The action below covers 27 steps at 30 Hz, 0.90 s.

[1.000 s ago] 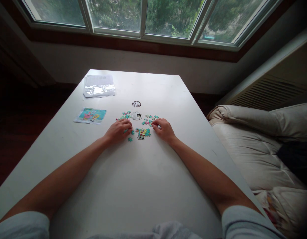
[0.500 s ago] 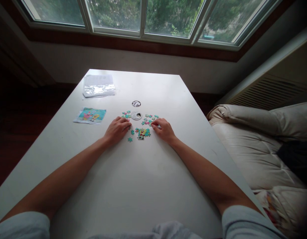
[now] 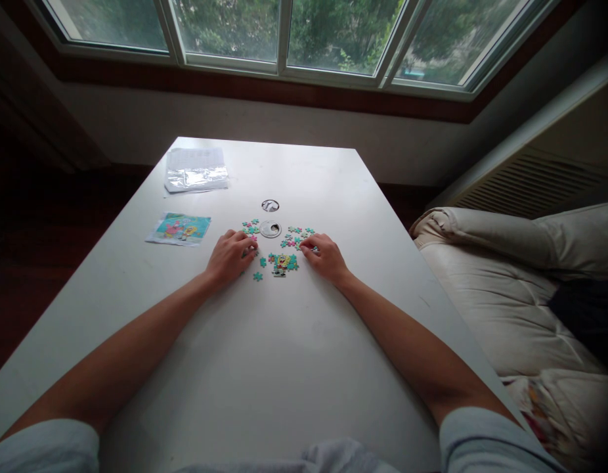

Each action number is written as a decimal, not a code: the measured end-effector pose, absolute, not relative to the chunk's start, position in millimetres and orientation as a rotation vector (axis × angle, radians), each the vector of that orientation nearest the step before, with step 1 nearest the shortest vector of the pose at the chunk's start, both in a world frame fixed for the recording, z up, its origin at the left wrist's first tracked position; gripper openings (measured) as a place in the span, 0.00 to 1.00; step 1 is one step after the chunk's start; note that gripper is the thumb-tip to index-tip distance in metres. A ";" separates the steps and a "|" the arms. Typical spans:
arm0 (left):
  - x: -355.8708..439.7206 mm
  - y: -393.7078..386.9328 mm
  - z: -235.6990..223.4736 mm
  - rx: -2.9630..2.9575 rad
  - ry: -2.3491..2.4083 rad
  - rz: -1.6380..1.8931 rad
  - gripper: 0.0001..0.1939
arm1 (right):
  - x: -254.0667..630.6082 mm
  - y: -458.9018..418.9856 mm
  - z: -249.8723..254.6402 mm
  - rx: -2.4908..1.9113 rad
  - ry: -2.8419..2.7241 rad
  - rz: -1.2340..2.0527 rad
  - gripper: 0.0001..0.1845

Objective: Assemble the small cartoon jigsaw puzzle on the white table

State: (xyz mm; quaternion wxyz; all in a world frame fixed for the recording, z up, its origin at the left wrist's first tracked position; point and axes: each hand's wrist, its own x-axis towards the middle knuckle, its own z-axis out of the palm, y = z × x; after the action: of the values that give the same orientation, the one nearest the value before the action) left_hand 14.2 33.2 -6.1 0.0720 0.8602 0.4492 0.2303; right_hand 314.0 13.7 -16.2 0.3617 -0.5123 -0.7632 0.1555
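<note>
The left hand [image 3: 229,256] and right hand [image 3: 325,257] flanked the part-joined puzzle [image 3: 283,264], probably for easy reach; both curled narrow, whether gripping pieces [image 3: 257,276] I couldn't tell.

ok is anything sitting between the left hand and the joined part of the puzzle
Yes: one loose teal piece lies on the white tabletop between the left hand and the joined section. It looks flat, so the hand could probably pass over it.
</note>
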 end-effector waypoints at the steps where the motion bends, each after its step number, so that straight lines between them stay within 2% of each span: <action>1: 14.4 33.0 -6.3 2.585 1.358 0.691 0.11 | 314.7 14.4 -16.5 -1.327 -1.964 0.391 0.06; 8: 17.6 30.5 -7.2 2.614 1.386 0.708 0.13 | 317.3 19.4 -22.4 -1.368 -2.014 0.303 0.09; 14: 25.8 22.2 -1.7 2.675 1.226 0.660 0.13 | 314.6 18.4 -22.7 -1.357 -2.128 0.241 0.11; 22: 25.0 21.5 -1.9 2.677 1.113 0.580 0.18 | 315.6 17.2 -19.0 -1.370 -2.144 0.226 0.07; 27: 16.6 30.2 -3.7 2.705 1.147 0.520 0.11 | 315.7 17.5 -20.3 -1.370 -2.129 0.235 0.06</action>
State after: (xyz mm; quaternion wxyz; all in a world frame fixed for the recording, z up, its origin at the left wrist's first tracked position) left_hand 16.6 30.2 -3.7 0.0791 0.9037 0.3832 0.1737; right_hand 315.7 17.5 -20.3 0.2951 -0.5148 -0.8000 0.0882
